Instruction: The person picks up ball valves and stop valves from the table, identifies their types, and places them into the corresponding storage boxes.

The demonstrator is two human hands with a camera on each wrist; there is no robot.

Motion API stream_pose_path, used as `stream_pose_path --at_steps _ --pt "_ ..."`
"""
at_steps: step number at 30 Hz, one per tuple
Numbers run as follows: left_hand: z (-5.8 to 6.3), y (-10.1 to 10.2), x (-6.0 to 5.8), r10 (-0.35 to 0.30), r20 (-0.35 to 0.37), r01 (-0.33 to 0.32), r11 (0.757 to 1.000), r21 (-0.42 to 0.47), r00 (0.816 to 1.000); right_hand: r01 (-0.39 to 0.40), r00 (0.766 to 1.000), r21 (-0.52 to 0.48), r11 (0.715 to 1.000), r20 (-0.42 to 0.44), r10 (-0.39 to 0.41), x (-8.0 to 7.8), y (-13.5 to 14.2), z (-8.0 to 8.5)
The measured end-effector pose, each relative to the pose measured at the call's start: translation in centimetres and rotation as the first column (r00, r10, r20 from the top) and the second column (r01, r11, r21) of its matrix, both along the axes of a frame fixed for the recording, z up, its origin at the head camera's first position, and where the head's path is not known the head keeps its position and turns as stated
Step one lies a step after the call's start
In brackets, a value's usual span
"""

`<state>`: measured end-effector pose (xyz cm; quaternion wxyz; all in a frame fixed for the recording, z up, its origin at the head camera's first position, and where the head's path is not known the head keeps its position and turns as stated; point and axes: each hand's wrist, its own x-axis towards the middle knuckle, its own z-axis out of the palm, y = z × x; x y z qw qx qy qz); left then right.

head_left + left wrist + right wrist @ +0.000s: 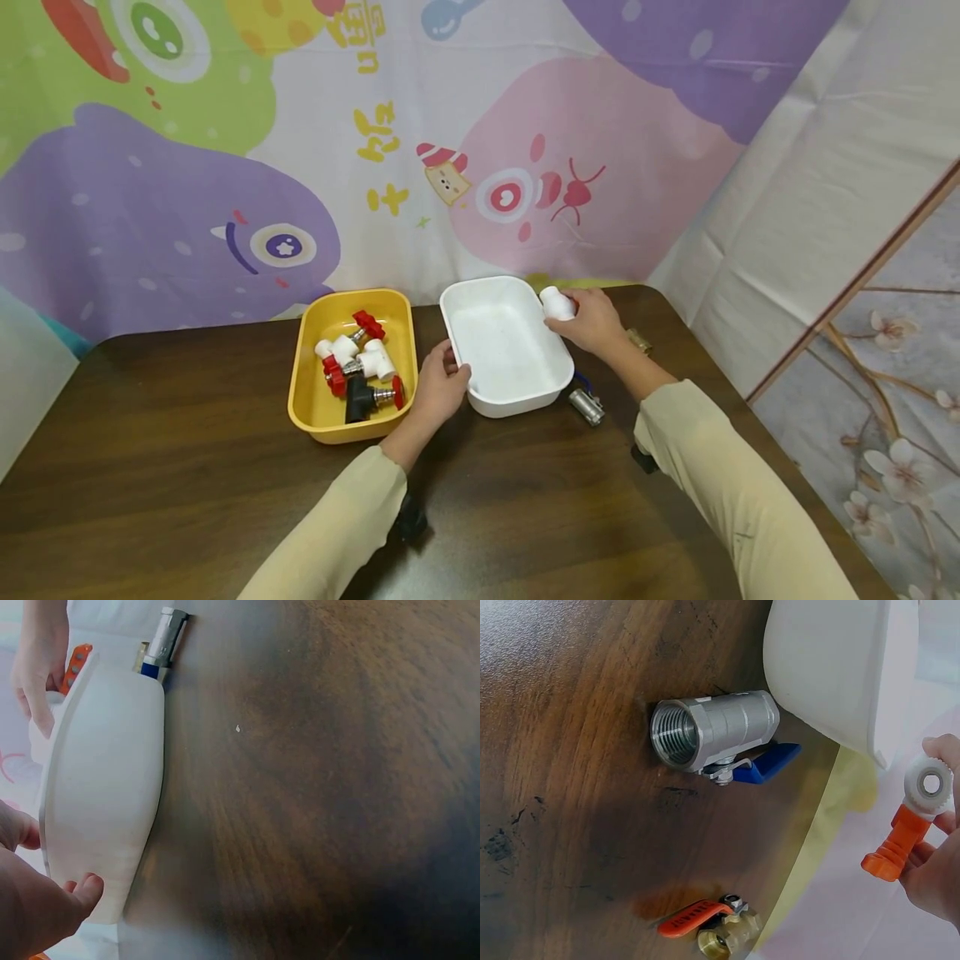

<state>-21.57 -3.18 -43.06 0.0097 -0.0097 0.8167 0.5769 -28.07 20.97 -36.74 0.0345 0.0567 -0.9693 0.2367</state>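
My left hand [441,385] grips the near left edge of a white plastic tray [517,407], fingers and thumb at its rim. In my right hand [594,323], just beyond the tray's right rim, is a white plastic valve [557,303]. The right wrist view shows this valve's round white end [928,786] and its orange-red handle [897,844], gripped between thumb and fingers. Below that hand, a steel ball valve [720,727] with a blue lever lies on the table beside the tray. A brass valve [731,934] with an orange lever lies farther right, partly hidden by my wrist in the head view.
A yellow tray [300,408] stands left of the white one. Inside it are white valves [375,360] with red knobs and a black valve [360,402]. The dark wooden table [187,467] ends at a patterned cloth [405,242] behind the trays.
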Motion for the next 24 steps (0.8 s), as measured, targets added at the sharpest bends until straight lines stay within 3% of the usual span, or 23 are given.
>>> stream_pose_path --at_steps 24 --pt "0.0 0.0 0.1 -0.002 -0.011 0.002 1.0 0.002 1.0 -0.019 1.0 -0.024 1.0 0.021 0.019 0.1 -1.7 -0.1"
